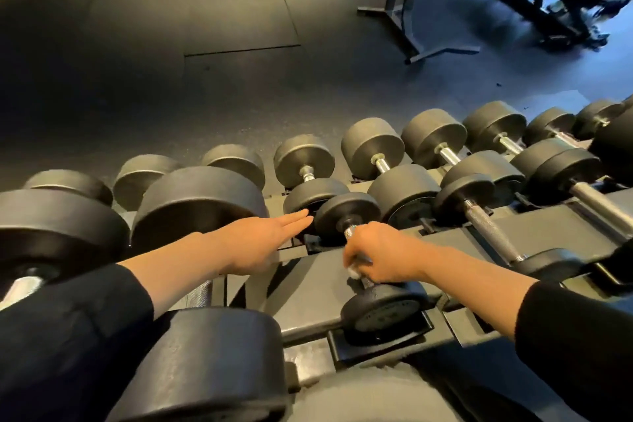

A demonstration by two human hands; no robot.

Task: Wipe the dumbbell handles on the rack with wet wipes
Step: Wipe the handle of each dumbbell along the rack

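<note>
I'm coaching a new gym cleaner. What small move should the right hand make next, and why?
Probably slide the right hand with its wet wipe up the small dumbbell's handle, since bare metal shows above the fingers.

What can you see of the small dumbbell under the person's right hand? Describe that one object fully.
The small dumbbell lies in a cradle on the upper tier of the rack, pointing away from the camera. Its two round ends look like matte black rubber; the near one shows a flat face with faint markings. The knurled, shiny metal handle is mostly covered by the right hand, which grips it with a white wet wipe. The left hand does not touch it.
</note>
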